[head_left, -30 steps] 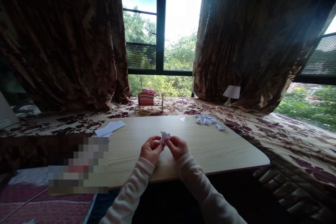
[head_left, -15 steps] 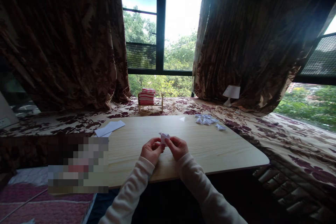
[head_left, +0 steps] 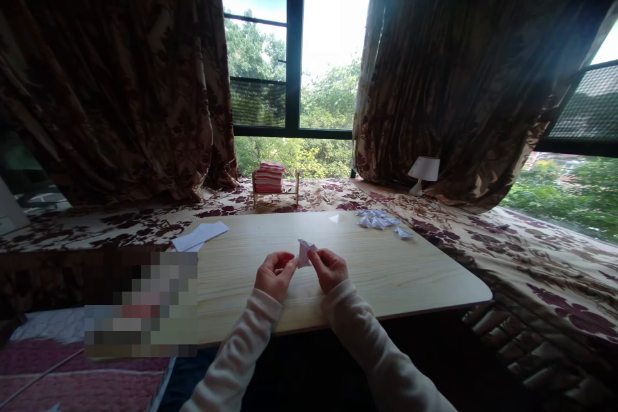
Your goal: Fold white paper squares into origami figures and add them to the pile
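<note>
A small folded piece of white paper (head_left: pixel 304 253) is held up over the near middle of the table. My right hand (head_left: pixel 331 270) pinches its right side between thumb and fingers. My left hand (head_left: pixel 275 275) is closed at the paper's left edge, thumb against the curled fingers; how much paper lies between them is hard to see. At the far right of the table sits a cluster of folded white paper pieces (head_left: pixel 375 219), with a single folded piece (head_left: pixel 403 233) just in front of it. Flat white paper strips (head_left: pixel 201 235) lie at the far left.
The pale wooden table (head_left: pixel 241 290) has rounded corners. Behind it, a flower-patterned cover (head_left: pixel 328 190) carries a small rack with folded red-striped cloths (head_left: pixel 269 177) and a white lamp (head_left: pixel 425 170). A small white triangle (head_left: pixel 334 219) shows near the table's back edge. A blurred-out patch hides the left corner.
The folded paper has turned between my fingers and shows a taller, pointed side. My left hand has shifted slightly left, with its fingers nearer the paper's edge.
</note>
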A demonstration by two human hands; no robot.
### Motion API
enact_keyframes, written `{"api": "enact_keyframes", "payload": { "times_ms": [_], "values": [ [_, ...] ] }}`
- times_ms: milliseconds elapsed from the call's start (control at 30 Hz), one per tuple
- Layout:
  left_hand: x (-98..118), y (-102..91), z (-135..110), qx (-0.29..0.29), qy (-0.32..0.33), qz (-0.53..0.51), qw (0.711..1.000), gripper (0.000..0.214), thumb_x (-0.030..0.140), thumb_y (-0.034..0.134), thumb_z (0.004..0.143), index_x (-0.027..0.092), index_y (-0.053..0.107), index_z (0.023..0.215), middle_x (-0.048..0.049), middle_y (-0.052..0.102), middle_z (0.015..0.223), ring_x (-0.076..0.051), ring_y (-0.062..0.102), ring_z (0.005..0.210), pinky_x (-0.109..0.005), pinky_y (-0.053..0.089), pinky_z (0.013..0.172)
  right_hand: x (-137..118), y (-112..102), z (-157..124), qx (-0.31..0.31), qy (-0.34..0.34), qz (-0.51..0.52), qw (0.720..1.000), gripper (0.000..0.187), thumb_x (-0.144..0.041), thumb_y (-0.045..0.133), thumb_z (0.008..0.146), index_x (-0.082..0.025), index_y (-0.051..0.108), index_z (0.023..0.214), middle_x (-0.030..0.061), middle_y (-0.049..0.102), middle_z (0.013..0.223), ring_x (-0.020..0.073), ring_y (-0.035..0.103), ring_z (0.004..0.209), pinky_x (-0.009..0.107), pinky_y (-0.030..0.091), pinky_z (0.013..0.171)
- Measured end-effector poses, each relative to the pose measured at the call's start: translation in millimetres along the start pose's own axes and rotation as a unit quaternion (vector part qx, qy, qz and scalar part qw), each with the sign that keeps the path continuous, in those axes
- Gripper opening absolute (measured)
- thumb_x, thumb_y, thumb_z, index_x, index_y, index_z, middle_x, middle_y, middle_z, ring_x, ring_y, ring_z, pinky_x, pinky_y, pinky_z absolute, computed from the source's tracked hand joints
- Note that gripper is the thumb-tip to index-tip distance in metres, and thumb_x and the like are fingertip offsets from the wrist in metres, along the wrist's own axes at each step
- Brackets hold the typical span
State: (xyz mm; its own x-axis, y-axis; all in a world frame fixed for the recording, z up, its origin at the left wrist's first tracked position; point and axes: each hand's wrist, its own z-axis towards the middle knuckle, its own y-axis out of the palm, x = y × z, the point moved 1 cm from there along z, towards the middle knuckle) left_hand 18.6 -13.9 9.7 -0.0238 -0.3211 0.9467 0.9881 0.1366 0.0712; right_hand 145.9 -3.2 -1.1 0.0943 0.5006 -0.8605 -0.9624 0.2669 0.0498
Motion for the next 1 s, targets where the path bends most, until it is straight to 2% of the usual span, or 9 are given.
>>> {"api": "enact_keyframes", "payload": {
  "times_ms": [100,300,733,833,1000],
  "values": [
    [2.3,-2.0,-0.8,-0.001,0.002,0.017,1.0,0.019,0.032,0.067,0.058,0.014,0.063,0.062,-0.0004,0.06,0.059,-0.012,0.054,0.057,-0.021,0.042,0.055,-1.2,-0.5,0.5,0.009,0.004,0.007,1.0,0.028,-0.038,0.059,0.069,-0.013,0.058,0.056,-0.0029,0.049,0.048,0.0084,0.042,0.047,0.02,0.034,0.045],
    [3.5,-1.4,-1.5,-0.014,0.004,0.022,1.0,0.016,0.031,0.067,0.059,0.016,0.064,0.06,0.0009,0.058,0.054,-0.012,0.053,0.055,-0.021,0.042,0.056,-0.9,-1.4,1.4,0.029,0.008,0.013,0.999,0.031,-0.043,0.059,0.068,-0.014,0.058,0.057,-0.0023,0.051,0.05,0.0095,0.044,0.049,0.021,0.037,0.047],
    [2.1,2.9,-1.0,-0.071,-0.035,-0.051,0.996,0.02,0.026,0.067,0.058,0.013,0.059,0.072,-0.0014,0.063,0.057,-0.012,0.057,0.052,-0.024,0.047,0.055,-6.2,2.3,-0.7,-0.002,0.04,0.036,0.999,0.034,-0.047,0.059,0.066,-0.015,0.055,0.055,-0.0054,0.042,0.042,0.0066,0.036,0.04,0.02,0.028,0.038],
    [1.1,2.8,-0.2,-0.068,-0.043,-0.068,0.994,0.02,0.025,0.069,0.056,0.013,0.058,0.069,-0.0006,0.062,0.055,-0.011,0.057,0.05,-0.023,0.047,0.054,-4.9,3.3,-1.2,-0.006,0.038,0.037,0.999,0.034,-0.047,0.059,0.066,-0.015,0.056,0.055,-0.0049,0.044,0.042,0.0067,0.036,0.04,0.02,0.028,0.037],
    [-1.4,3.7,0.7,-0.064,-0.058,-0.086,0.993,0.025,0.019,0.076,0.044,0.015,0.057,0.06,0.0023,0.06,0.051,-0.01,0.055,0.049,-0.02,0.045,0.051,-4.8,4.3,-1.8,-0.015,0.042,0.051,0.998,0.032,-0.045,0.061,0.065,-0.015,0.057,0.055,-0.0049,0.045,0.042,0.006,0.036,0.039,0.02,0.029,0.037]
  ]
}}
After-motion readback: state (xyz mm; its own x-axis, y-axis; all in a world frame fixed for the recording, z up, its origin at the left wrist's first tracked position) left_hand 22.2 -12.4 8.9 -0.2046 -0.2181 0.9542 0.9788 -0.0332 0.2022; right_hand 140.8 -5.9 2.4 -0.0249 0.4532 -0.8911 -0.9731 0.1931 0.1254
